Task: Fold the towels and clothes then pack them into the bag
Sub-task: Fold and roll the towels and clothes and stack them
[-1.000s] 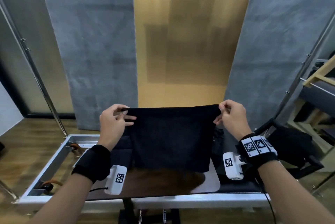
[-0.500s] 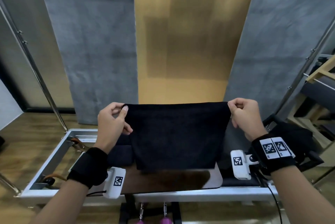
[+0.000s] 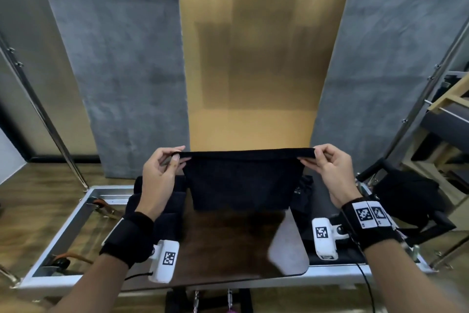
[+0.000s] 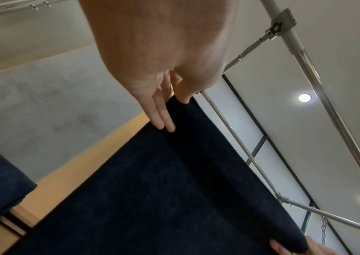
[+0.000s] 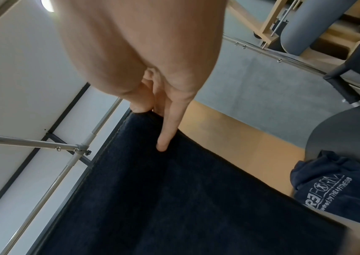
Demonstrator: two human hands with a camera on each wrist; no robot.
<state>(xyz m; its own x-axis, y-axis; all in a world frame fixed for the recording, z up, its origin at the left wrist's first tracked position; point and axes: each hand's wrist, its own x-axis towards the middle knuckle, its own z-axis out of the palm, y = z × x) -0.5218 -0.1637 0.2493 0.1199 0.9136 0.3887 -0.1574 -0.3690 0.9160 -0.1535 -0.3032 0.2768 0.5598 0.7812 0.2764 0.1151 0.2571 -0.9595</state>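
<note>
Layout, towel held above board, head view.
Towel [image 3: 243, 180] hung between left hand [image 3: 160, 178] at 9 o'clock and right hand [image 3: 332, 173] at 3 o'clock, each pinching an upper corner. Board [image 3: 228, 244] lay below at 6 o'clock, on the metal frame [image 3: 63, 231]. Folded cloths [image 3: 162, 213] sat left of the board; printed garment [image 3: 302, 193] right of the towel; bag [image 3: 411, 198] farther toward 3 o'clock.

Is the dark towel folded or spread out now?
Folded: the towel hangs doubled from both hands; the left wrist view shows two layers over the top edge.
</note>
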